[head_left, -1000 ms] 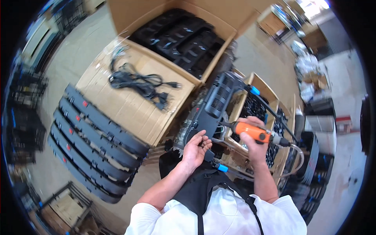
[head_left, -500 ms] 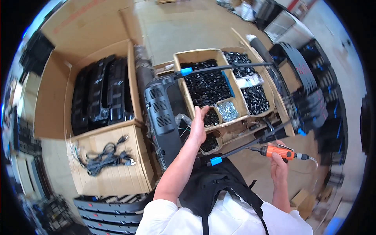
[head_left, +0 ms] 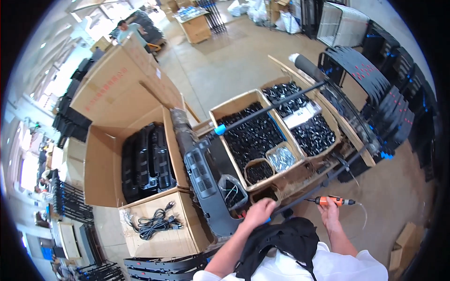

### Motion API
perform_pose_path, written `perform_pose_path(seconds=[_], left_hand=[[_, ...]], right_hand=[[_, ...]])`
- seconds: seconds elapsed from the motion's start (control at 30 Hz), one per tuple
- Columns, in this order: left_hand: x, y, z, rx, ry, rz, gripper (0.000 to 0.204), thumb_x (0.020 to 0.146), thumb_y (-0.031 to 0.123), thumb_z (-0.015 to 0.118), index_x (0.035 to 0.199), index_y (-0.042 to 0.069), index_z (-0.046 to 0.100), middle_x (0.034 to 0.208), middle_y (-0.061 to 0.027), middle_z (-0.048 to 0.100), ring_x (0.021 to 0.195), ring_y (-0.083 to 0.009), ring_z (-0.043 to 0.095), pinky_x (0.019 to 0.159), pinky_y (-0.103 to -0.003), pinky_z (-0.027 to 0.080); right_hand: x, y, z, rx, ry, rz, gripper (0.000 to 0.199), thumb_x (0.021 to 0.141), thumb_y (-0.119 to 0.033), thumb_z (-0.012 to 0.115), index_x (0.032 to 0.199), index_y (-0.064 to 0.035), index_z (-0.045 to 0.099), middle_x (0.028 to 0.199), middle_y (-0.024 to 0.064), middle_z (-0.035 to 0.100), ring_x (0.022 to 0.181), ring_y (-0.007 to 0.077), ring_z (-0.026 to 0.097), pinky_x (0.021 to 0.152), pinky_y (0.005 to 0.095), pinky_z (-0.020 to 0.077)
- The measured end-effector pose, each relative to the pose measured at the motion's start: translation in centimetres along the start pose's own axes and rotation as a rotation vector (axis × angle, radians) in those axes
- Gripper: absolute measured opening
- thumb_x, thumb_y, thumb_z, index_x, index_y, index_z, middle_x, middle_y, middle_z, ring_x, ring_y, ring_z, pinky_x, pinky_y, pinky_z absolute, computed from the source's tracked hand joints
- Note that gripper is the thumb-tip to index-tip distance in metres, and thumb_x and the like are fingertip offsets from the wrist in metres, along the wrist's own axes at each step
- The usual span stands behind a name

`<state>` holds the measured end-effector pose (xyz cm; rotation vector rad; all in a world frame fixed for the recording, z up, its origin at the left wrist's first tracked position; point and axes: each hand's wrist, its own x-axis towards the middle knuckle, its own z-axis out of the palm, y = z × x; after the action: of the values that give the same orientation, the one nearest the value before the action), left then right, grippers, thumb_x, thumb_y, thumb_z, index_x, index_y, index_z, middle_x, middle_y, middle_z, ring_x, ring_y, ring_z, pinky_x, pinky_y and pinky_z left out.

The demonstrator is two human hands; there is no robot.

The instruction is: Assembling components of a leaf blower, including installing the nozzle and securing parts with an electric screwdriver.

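My right hand (head_left: pixel 330 214) is wrapped round an orange electric screwdriver (head_left: pixel 331 201), its bit pointing left toward the frame and its cable trailing to the right. My left hand (head_left: pixel 260 211) is closed, with its fingers curled in at the near side of a small open tub (head_left: pixel 276 193). Whatever its fingers hold, if anything, is hidden. Under that hand runs the near rail of a dark tubular frame (head_left: pixel 300 200), with a bit of blue showing by the wrist. A grey plastic housing with vent slots (head_left: pixel 202 175) joins the frame's left end.
Inside the large bin (head_left: pixel 216 122) lie black small parts (head_left: pixel 251 136), silver screws (head_left: pixel 281 158) and a round tub (head_left: pixel 258 172). Black mouldings (head_left: pixel 147 159) fill a carton (head_left: pixel 101 166) at left. Coiled power cords (head_left: pixel 157 225) rest on another box. Curved panels (head_left: pixel 361 70) are stacked at right.
My left hand has left the small-parts tubs, come nearer to me and closed. The screwdriver stays in my right hand. The view has tilted up, showing more of the room.
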<state>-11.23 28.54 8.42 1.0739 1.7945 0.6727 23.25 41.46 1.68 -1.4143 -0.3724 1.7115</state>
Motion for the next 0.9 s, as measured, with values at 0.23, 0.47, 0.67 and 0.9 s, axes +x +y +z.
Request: perform_pose_path(seconds=[0.23, 0.47, 0.67, 0.9], left_hand=[[-0.6, 4.6, 3.3, 0.441, -0.016, -0.367, 0.069, 0.107, 0.064, 0.035, 0.121, 0.009, 0.074, 0.120, -0.0245, 0.073, 0.115, -0.0445, 0.068, 0.102, -0.054, 0.052], [0.2, 6.5, 4.3, 0.507, 0.108, -0.503, 0.073, 0.106, 0.066, 0.036, 0.113, 0.006, 0.077, 0.115, -0.0254, 0.074, 0.112, -0.0429, 0.070, 0.099, -0.053, 0.054], [0.7, 6.6, 4.8, 0.550, 0.109, -0.566, 0.072, 0.105, 0.066, 0.038, 0.114, 0.007, 0.077, 0.113, -0.0229, 0.076, 0.111, -0.0426, 0.071, 0.098, -0.053, 0.055], [0.8, 7.3, 4.6, 0.530, 0.133, -0.573, 0.070, 0.106, 0.064, 0.038, 0.112, 0.006, 0.078, 0.115, -0.0230, 0.075, 0.111, -0.0413, 0.071, 0.098, -0.052, 0.055]], right_hand=[[14.2, 7.3, 2.9, -0.009, -0.074, 0.263, 0.021, 0.101, -0.031, 0.070, 0.115, -0.0178, 0.062, 0.113, 0.0033, 0.068, 0.114, 0.0236, 0.065, 0.107, 0.0503, 0.0515], [18.9, 10.0, 7.4, -0.078, -0.285, 0.465, 0.029, 0.102, -0.040, 0.068, 0.120, -0.0180, 0.062, 0.117, 0.0024, 0.066, 0.108, 0.0203, 0.066, 0.104, 0.0413, 0.0530], [19.3, 12.6, 6.8, -0.246, -0.382, 0.676, 0.037, 0.104, -0.039, 0.064, 0.127, -0.0103, 0.060, 0.119, 0.0112, 0.065, 0.105, 0.0273, 0.067, 0.092, 0.0428, 0.0586], [16.7, 10.6, 4.4, -0.820, -0.937, 0.746, 0.034, 0.098, -0.034, 0.070, 0.119, -0.0078, 0.072, 0.111, 0.0124, 0.076, 0.092, 0.0267, 0.075, 0.081, 0.0379, 0.0618]])
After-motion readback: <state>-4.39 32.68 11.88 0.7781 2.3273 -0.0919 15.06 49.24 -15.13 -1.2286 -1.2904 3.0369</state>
